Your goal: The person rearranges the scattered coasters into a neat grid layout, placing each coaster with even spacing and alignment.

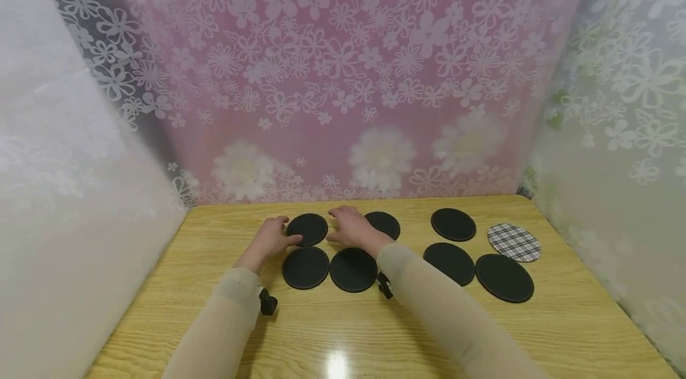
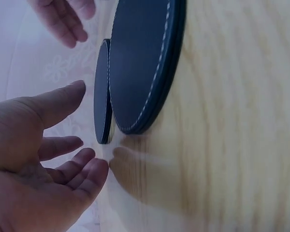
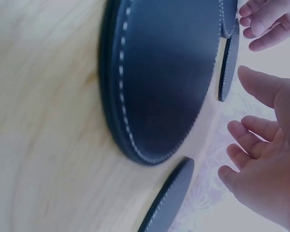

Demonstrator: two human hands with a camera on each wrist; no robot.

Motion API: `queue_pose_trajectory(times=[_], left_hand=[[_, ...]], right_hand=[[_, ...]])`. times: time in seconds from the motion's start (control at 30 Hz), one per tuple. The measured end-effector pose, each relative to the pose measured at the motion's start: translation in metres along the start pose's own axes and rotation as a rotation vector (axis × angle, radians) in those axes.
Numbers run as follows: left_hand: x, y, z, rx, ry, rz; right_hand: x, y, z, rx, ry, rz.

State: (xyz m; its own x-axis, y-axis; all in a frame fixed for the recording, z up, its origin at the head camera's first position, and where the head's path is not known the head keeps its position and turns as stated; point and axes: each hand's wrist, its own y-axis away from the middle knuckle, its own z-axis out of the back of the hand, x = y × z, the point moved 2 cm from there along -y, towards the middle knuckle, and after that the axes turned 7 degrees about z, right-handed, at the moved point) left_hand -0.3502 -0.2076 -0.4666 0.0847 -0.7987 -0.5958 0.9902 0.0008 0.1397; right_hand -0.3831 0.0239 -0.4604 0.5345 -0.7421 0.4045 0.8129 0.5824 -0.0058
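In the head view my left hand (image 1: 270, 239) is at the left edge of a round black coaster (image 1: 307, 229), fingers spread and holding nothing. On that coaster's other side my right hand (image 1: 352, 228) hovers with loosely bent fingers, partly covering another black coaster (image 1: 384, 224). Nearer to me lie two more black coasters, a left one (image 1: 305, 267) and a right one (image 1: 354, 270). Pale stitching runs round the rim of a coaster (image 3: 169, 72) in the right wrist view. The left wrist view shows a gap between the left fingers (image 2: 63, 104) and the nearest coaster (image 2: 140, 63).
On the wooden table's (image 1: 332, 319) right side lie three black coasters, one at the back (image 1: 453, 224), one in front (image 1: 449, 263) and one nearer (image 1: 504, 277). Beside them is a white plaid coaster (image 1: 514, 242). Floral curtains (image 1: 343, 81) surround the table.
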Motion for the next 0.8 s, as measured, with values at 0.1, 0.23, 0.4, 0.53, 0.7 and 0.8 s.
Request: queue_pose_trajectory(times=[0.1,0.23,0.4,0.53,0.7,0.8], left_hand=[[-0.005,0.004,-0.001,-0.037,-0.031,-0.012],[-0.013,0.010,-0.002,-0.085,-0.067,-0.020],[-0.024,0.014,-0.004,-0.109,-0.084,-0.039],[-0.030,0.015,-0.007,-0.117,-0.100,-0.052],[-0.040,0.017,-0.013,-0.122,-0.108,-0.092],[-0.046,0.017,-0.018,-0.121,-0.117,-0.115]], right_hand=[[-0.001,0.005,0.004,-0.011,-0.010,-0.007],[-0.007,0.014,0.010,-0.029,0.014,-0.002],[-0.016,0.030,0.020,-0.053,0.023,-0.018],[-0.022,0.040,0.025,-0.058,0.021,-0.031],[-0.034,0.050,0.028,-0.071,0.060,-0.031],[-0.041,0.058,0.031,-0.073,0.072,-0.036]])
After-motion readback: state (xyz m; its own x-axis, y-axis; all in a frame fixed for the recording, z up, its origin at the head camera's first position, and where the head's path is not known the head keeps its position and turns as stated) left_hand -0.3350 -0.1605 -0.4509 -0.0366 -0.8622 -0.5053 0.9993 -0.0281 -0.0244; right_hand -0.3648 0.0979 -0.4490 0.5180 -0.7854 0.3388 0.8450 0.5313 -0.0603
